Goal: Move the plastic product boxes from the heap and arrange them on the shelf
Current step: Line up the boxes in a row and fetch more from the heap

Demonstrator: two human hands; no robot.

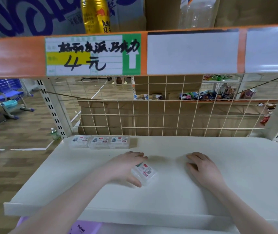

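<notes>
Head view, clear plastic box (144, 173), white label, red marks

Shelf (202, 191) smooth matt white; boxes (99, 141) clear glossy plastic; back grid (168, 115) wire; tag (92, 54) paper; can (96, 16) shiny metal.

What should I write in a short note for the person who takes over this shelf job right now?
Left hand: grips one plastic box over the middle of the white shelf.
Right hand: open, holds nothing, low over the shelf.
Done: three boxes lie side by side in a row at the back left, by the wire grid.
Left: set the held box beside the row's right end. The heap is out of view, so the remaining number is unknown.
</notes>
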